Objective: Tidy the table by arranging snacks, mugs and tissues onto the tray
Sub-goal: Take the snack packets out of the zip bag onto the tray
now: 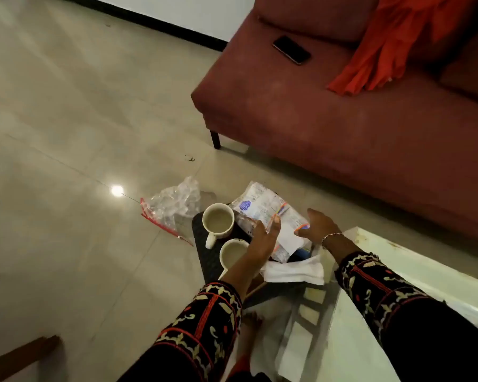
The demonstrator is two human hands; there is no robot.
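Note:
A dark tray sits at the glass table's corner. Two white mugs stand on it: one at the far left, another nearer me, partly behind my left wrist. Snack packets in white printed wrap lie on the tray's far right side. My left hand and my right hand hover over the packets, fingers spread, each just touching a packet edge; neither grips anything. A white tissue lies crumpled at the tray's near right edge.
A clear zip bag with a red strip lies left of the tray. The glass table stretches to the lower right. A red sofa stands behind, with a black phone and an orange cloth on it.

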